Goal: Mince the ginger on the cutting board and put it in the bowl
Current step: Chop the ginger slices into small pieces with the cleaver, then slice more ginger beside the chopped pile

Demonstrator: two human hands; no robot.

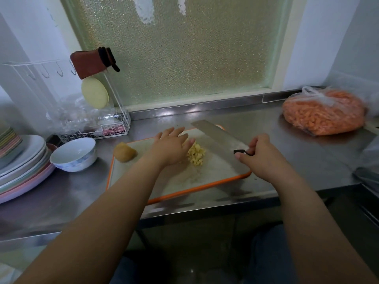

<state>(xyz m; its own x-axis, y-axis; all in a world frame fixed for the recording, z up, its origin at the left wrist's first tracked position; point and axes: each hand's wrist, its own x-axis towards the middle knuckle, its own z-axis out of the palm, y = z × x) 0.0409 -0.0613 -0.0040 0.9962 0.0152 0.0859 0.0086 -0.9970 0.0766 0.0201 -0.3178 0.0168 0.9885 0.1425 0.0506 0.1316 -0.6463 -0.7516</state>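
Right hand (pixel 264 156) keeps a tight grip on the cleaver (pixel 217 134); flat left hand (pixel 171 146) rests beside the ginger (pixel 196 154).

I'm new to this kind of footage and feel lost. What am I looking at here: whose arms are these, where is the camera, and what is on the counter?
No machine: a person wears a camera on the head, looking down at their own arms. The left hand lies flat by the chopped ginger on the orange-rimmed cutting board. The right hand grips a cleaver. An uncut ginger piece sits on the board's left corner. A white bowl, stacked plates and a bag of orange food stand around.
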